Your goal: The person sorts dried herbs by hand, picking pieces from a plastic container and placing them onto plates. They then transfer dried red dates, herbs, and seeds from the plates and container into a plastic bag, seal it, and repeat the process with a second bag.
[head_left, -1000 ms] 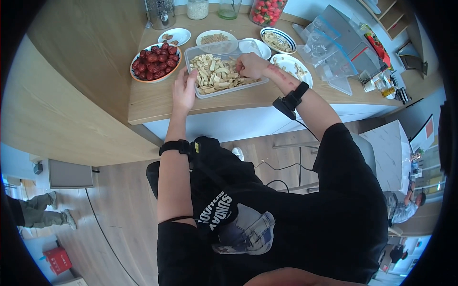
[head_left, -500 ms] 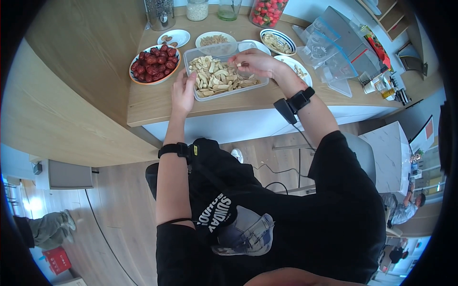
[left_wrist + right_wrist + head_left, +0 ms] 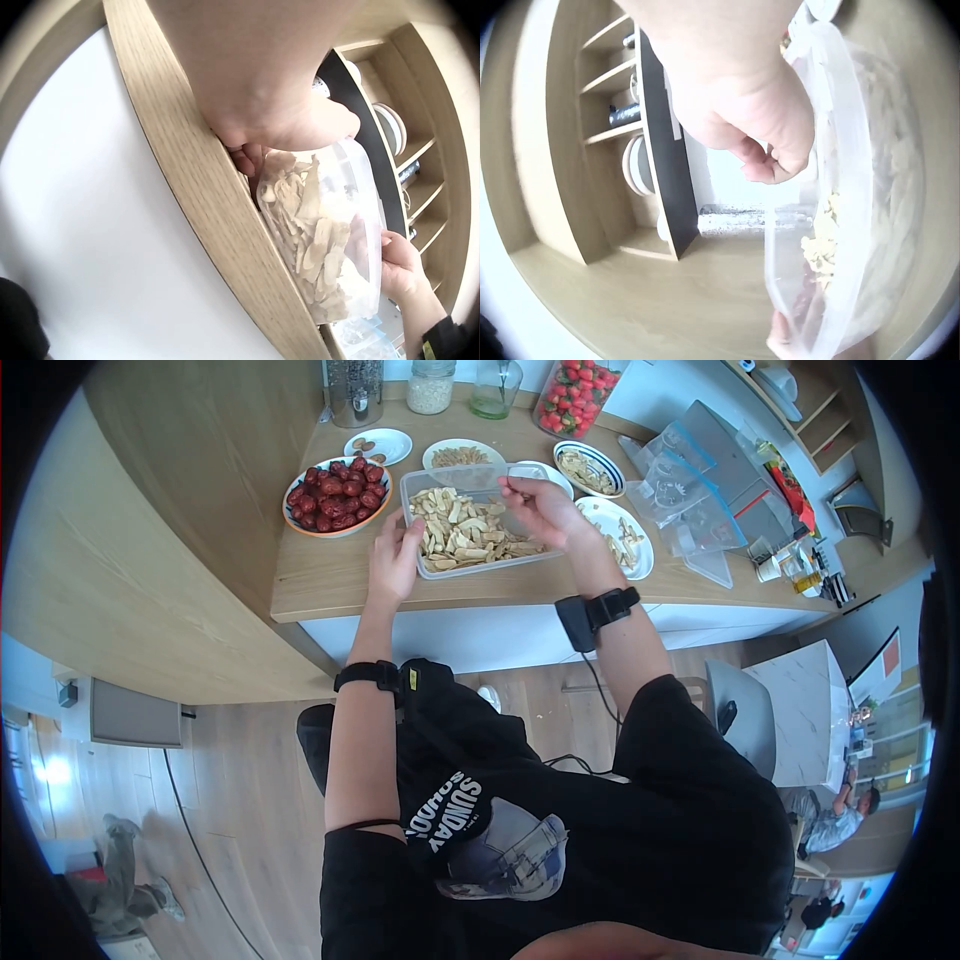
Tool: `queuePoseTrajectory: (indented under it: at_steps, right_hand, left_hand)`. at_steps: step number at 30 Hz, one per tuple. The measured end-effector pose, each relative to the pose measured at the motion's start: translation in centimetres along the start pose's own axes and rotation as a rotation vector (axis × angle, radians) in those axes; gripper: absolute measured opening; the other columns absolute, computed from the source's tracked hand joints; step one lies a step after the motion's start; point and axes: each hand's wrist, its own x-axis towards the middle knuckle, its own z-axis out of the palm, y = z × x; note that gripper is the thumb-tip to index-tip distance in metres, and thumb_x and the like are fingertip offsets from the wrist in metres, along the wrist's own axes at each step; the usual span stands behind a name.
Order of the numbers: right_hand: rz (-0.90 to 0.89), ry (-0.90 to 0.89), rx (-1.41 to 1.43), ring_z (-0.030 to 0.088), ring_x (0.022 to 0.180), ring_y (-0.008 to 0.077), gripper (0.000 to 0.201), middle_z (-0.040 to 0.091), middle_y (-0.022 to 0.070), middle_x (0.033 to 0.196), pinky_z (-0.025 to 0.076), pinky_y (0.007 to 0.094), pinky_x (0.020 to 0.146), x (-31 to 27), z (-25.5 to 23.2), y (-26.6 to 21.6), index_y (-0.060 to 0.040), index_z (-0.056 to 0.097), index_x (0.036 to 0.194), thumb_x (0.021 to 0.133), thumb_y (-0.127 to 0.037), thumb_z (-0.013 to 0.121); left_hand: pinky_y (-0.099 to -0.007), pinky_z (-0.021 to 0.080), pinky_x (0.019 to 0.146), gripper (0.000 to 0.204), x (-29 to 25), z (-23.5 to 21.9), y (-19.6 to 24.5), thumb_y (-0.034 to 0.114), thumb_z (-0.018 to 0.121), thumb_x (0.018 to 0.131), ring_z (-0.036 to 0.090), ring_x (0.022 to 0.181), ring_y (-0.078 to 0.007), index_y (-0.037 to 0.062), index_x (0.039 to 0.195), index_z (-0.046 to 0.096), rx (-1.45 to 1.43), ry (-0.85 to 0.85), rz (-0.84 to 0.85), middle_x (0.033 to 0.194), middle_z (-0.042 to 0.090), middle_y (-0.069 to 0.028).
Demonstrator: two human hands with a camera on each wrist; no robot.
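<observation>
My left hand [image 3: 394,565] grips the left end of a clear plastic container [image 3: 485,570], its thumb over the rim and its fingers partly hidden. Pale dried slices [image 3: 463,532] heap in the container, mostly toward the left and front. Over the container's right end, my right hand [image 3: 548,515] is raised above the slices, with its fingertips near the far right corner. The right wrist view has this hand [image 3: 761,127] with curled fingers, and nothing shows between them. From the left wrist, the container [image 3: 365,187] overlaps part of the right hand [image 3: 403,266].
A bowl of red dates [image 3: 337,498] stands left of the container. Behind it are small plates and a striped bowl [image 3: 590,468]; a white plate [image 3: 641,565] lies at right. Jars and a strawberry-filled container [image 3: 577,398] line the back. Clear plastic bags [image 3: 690,490] lie farther right.
My right hand has risen from among the slices to above the container's far right corner. The left hand keeps its grip. The head view has shifted slightly.
</observation>
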Motion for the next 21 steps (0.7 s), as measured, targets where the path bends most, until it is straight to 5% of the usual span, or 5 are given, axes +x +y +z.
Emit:
queuePoseTrajectory:
  at_steps: [4,5,7,13,21]
  right_hand:
    - [-0.017,0.027,-0.969,0.054,0.062,0.0159,0.028,0.059,-0.0013,0.072,0.046,0.0278,0.062,-0.9,-0.2,-1.8,-0.0044,0.074,0.102,0.094,-0.029,0.062]
    - [-0.012,0.025,-0.978,0.054,0.062,0.0159,0.028,0.059,-0.0013,0.072,0.046,0.0278,0.062,-1.0,-0.5,-1.9,-0.0044,0.074,0.102,0.094,-0.029,0.062]
    - [-0.159,-0.099,-1.407,0.061,0.066,0.0176,0.029,0.069,0.0060,0.075,0.050,0.0326,0.067,-1.0,-1.0,-1.9,-0.0057,0.078,0.088,0.087,-0.033,0.069]
    - [-0.174,-0.216,-1.663,0.070,0.077,0.0266,0.031,0.073,0.0150,0.079,0.054,0.0355,0.074,-2.5,0.0,-1.6,-0.0041,0.078,0.085,0.072,-0.032,0.078]
    - [-0.188,-0.173,-1.808,0.069,0.076,0.0353,0.026,0.071,0.0189,0.078,0.054,0.0397,0.074,-1.3,-0.5,0.0,-0.0033,0.076,0.084,0.073,-0.027,0.074]
  left_hand:
    - [-0.0341,0.052,0.080,0.061,0.1,-0.2,-0.1,0.039,0.060,0.096,0.070,0.089,-0.0235,-0.0031,0.138,0.049,-0.019,-0.009,0.001,0.097,0.073,-0.0204]
    - [-0.0345,0.052,0.080,0.061,0.1,-0.2,-0.1,0.039,0.060,0.095,0.071,0.090,-0.0241,-0.0027,0.138,0.049,-0.017,-0.013,-0.011,0.098,0.072,-0.0213]
    - [-0.0348,0.052,0.080,0.061,-0.1,-0.1,0.0,0.039,0.061,0.095,0.071,0.090,-0.0247,-0.0022,0.139,0.049,-0.020,-0.014,-0.025,0.100,0.072,-0.0222]
    - [-0.0348,0.053,0.082,0.062,0.0,0.0,-0.2,0.038,0.062,0.094,0.071,0.092,-0.0254,-0.0019,0.139,0.049,-0.044,0.001,-0.012,0.101,0.072,-0.0231]
    - [-0.0352,0.053,0.084,0.061,0.1,0.0,-0.3,0.038,0.062,0.094,0.072,0.092,-0.0264,-0.0019,0.138,0.051,-0.032,0.005,-0.018,0.100,0.072,-0.0229]
